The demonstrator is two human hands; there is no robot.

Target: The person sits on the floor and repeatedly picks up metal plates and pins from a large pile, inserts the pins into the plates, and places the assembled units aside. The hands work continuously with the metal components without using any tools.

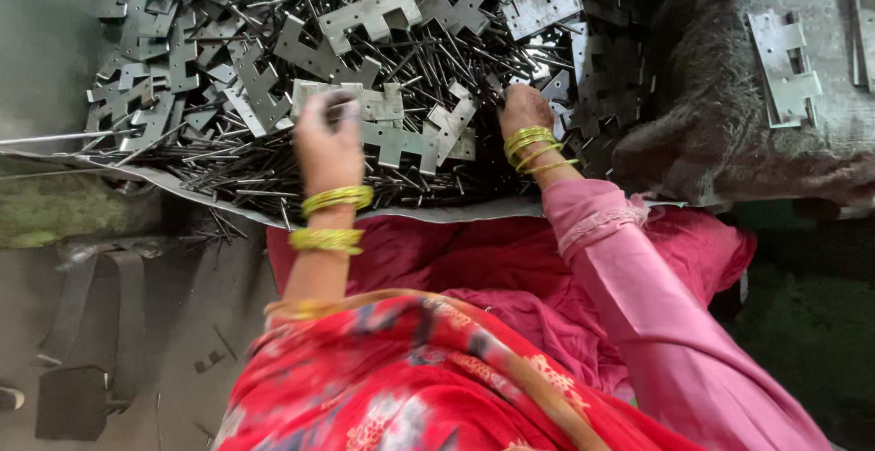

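A heap of grey metal hinge plates [369, 14] and thin dark steel pins [428, 55] fills the upper middle of the view. My left hand [328, 141], with yellow bangles on the wrist, rests on the heap, its fingers curled over the edge of one hinge plate [387, 105]. My right hand [524, 109], in a pink sleeve with yellow bangles, reaches into the pins and plates just to the right. Its fingertips are buried in the heap and hidden. My red and pink clothing [474, 323] covers the lower view.
The heap lies on a grey sheet [182, 191] whose edge runs towards me. At the right, a dark rough cloth [720, 123] carries a separate hinge plate [784, 68]. A dark strap and pouch [77, 369] lie on the floor at lower left.
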